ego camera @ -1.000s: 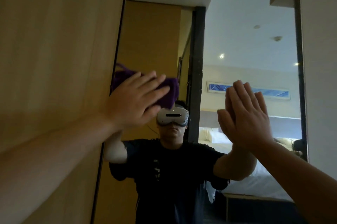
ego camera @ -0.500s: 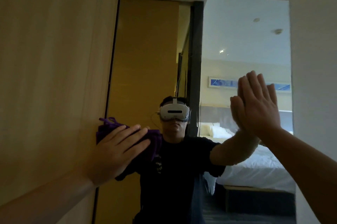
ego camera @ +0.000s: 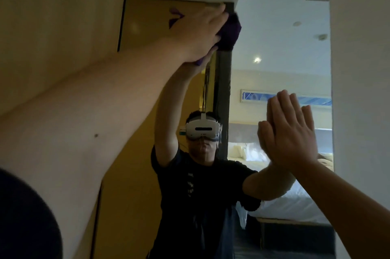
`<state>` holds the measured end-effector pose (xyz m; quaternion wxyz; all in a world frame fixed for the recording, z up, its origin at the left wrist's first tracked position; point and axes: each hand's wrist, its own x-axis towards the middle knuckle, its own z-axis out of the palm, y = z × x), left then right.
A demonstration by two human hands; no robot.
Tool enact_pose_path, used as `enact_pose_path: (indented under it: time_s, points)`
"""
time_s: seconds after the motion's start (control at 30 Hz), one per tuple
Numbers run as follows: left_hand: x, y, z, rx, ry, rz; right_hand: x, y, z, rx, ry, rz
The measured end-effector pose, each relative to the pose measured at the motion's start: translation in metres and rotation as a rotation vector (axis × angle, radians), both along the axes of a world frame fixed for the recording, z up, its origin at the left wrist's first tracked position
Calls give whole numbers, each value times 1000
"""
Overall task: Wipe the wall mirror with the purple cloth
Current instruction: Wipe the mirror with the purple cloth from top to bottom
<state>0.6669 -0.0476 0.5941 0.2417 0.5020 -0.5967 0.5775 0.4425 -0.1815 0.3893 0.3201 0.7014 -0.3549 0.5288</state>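
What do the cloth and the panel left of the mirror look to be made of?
Purple cloth: soft, napped fabric, likely microfibre or terry; it bunches under the left hand and looks matte and fuzzy. Panel: probably wood veneer or laminate with a satin finish; faint vertical grain, soft sheen. Mirror: glossy glass giving a sharp reflection.

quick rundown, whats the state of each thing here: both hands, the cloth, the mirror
left hand: raised high, fingers straight, pressing the cloth to the glass
purple cloth: bunched under the left hand, against the upper mirror
right hand: open, flat on the glass, holding nothing
wall mirror: upright, reflecting the person and a bed
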Motion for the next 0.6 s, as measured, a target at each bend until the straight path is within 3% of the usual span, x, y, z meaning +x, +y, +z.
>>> enact_pose_path:
  time_s: [0.17, 0.6]
  points:
    - [11, -23, -58, -46, 1, 1, 0, 1, -1, -9, -14, 20]
    - [28, -11, -312, 62, -128, -5, -9, 2, 3, -37, -13, 114]
